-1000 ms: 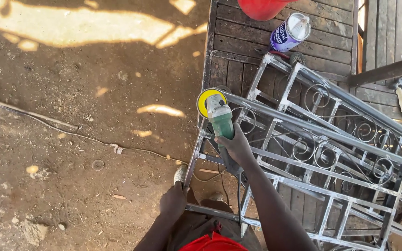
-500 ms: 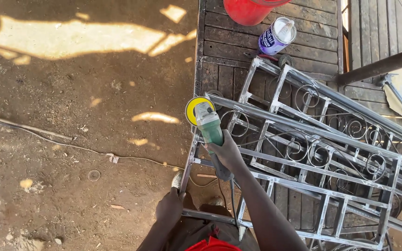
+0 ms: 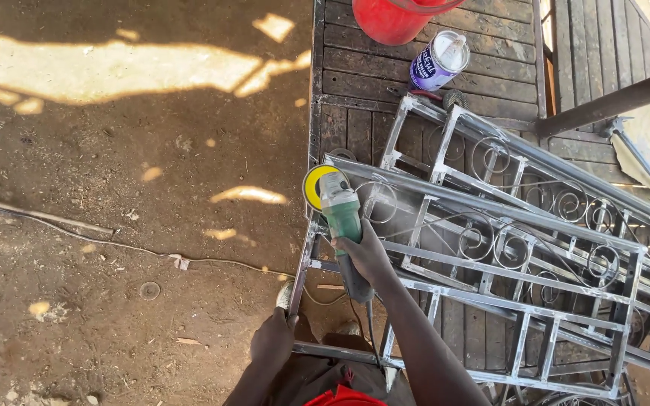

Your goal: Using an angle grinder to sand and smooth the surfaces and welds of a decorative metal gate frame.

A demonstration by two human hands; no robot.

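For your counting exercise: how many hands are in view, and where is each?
2. The right hand grips the green angle grinder over the metal frame. The left hand rests on the frame's near corner. No other hands show.

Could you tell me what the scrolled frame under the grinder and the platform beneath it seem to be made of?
Scrolled frame: bare metal, probably steel; it is silvery-grey and unpainted, with square bars and thin curled scrolls. Platform: dark, weathered wooden planks with visible grain and gaps. Angle grinder: green, apparently plastic body with a yellow disc guard.
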